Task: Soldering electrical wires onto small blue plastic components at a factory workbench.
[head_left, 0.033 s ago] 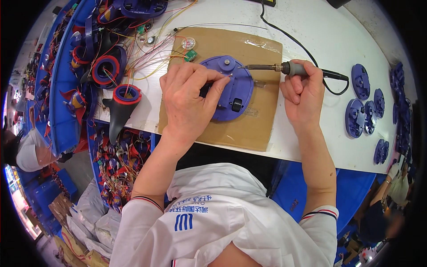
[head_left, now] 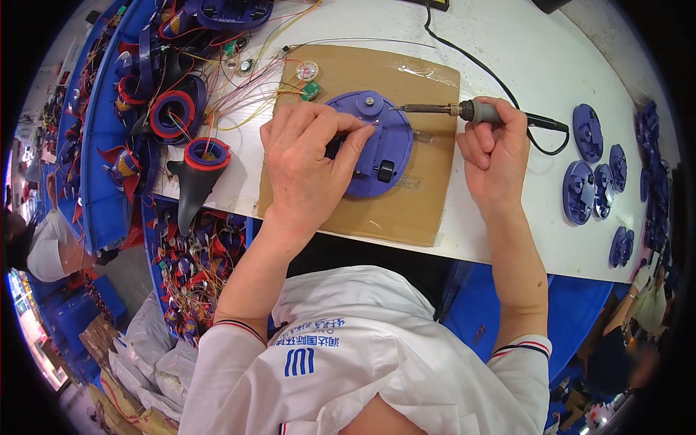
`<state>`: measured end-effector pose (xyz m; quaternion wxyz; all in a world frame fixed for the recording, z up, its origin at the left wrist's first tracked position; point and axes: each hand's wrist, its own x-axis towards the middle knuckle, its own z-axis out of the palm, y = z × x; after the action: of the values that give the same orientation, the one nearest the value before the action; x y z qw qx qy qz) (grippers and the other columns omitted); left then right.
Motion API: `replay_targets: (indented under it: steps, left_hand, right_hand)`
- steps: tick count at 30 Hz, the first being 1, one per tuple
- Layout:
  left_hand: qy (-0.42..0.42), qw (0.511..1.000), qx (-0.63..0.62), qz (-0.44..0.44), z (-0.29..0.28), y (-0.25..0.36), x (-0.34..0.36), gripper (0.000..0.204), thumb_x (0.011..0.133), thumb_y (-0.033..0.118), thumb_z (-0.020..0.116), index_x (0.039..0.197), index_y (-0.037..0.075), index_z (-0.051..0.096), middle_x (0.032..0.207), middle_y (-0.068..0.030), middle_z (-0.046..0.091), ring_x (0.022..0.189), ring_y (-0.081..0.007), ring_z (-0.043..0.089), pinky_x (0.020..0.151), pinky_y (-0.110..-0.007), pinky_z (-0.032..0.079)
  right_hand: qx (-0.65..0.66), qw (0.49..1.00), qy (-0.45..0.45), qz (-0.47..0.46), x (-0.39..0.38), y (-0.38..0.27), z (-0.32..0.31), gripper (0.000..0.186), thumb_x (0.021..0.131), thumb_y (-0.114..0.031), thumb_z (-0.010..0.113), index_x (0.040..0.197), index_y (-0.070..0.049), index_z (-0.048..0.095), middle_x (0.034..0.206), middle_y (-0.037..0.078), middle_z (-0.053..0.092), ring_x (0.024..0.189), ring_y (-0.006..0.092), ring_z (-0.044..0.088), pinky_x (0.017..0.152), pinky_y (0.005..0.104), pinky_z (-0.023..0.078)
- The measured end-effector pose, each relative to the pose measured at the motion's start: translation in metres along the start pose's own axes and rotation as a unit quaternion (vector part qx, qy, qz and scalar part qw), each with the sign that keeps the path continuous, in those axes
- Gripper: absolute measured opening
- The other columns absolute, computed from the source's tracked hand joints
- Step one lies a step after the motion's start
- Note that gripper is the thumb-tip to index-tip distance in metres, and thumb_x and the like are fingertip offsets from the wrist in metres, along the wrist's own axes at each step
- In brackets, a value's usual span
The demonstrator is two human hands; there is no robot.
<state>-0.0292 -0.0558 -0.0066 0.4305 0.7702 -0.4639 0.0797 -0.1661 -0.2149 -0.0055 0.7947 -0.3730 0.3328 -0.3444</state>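
A purple oval plastic base (head_left: 385, 145) with a small black wheel (head_left: 386, 170) lies on a cardboard sheet (head_left: 428, 210). My left hand (head_left: 307, 160) rests over its left part, thumb and forefinger pinched near a small metal contact; whatever they hold is too small to make out. My right hand (head_left: 493, 156) grips a soldering iron (head_left: 475, 111), whose tip lies just beside the raised round boss near the top of the base. A small green circuit board (head_left: 310, 90) and a round white component (head_left: 307, 70) with thin wires sit beyond my left hand.
Wired purple, red and black parts (head_left: 174, 116) crowd the left, beside blue trays (head_left: 105, 199). Several purple bases (head_left: 580, 190) lie on the white table (head_left: 544, 246) at right. The iron's black cord (head_left: 500, 76) crosses the back. Other people appear at both far edges.
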Motion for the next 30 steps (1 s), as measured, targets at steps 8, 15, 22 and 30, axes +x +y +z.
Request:
replay_targets:
  steps: [8,15,22,30]
  left_hand:
    - [0.055,0.996,0.014,0.067,-0.004,-0.002,0.020,0.012,0.068,0.008,0.075,0.075,0.011,0.065,0.078,0.0023,0.056,0.076,-0.0171,0.049,0.074,-0.030,0.038]
    - [-0.030,0.989,0.047,0.135,0.059,-0.022,0.101,0.009,0.074,0.014,0.067,0.080,0.008,0.067,0.089,-0.0072,0.065,0.081,-0.0265,0.059,0.070,-0.036,0.047]
    - [-0.231,0.967,0.071,0.075,0.083,-0.023,0.140,0.013,0.078,0.016,0.062,0.084,0.005,0.067,0.086,-0.0110,0.064,0.082,-0.0325,0.060,0.071,-0.041,0.049]
    - [-0.147,0.986,-0.083,0.012,0.018,-0.033,0.108,0.020,0.082,0.009,0.060,0.100,0.002,0.060,0.081,-0.0130,0.062,0.075,-0.0275,0.057,0.070,-0.035,0.046]
  right_hand:
    - [0.110,0.994,-0.011,-0.009,0.004,-0.014,-0.003,0.028,0.093,-0.022,0.044,0.093,0.001,0.060,0.046,-0.006,0.034,0.036,0.0033,0.023,0.037,0.0185,0.018]
    - [0.163,0.986,-0.011,-0.039,0.010,-0.031,-0.012,0.029,0.093,-0.022,0.044,0.091,0.003,0.058,0.046,-0.007,0.033,0.036,0.0018,0.022,0.035,0.0174,0.017]
    - [0.162,0.986,-0.018,-0.033,0.008,-0.032,-0.009,0.028,0.093,-0.021,0.044,0.092,0.004,0.058,0.046,-0.007,0.034,0.035,0.0015,0.022,0.034,0.0170,0.017]
    - [0.128,0.990,-0.058,-0.012,-0.006,-0.019,0.001,0.028,0.093,-0.021,0.045,0.094,0.004,0.057,0.046,-0.007,0.035,0.034,0.0021,0.022,0.033,0.0172,0.018]
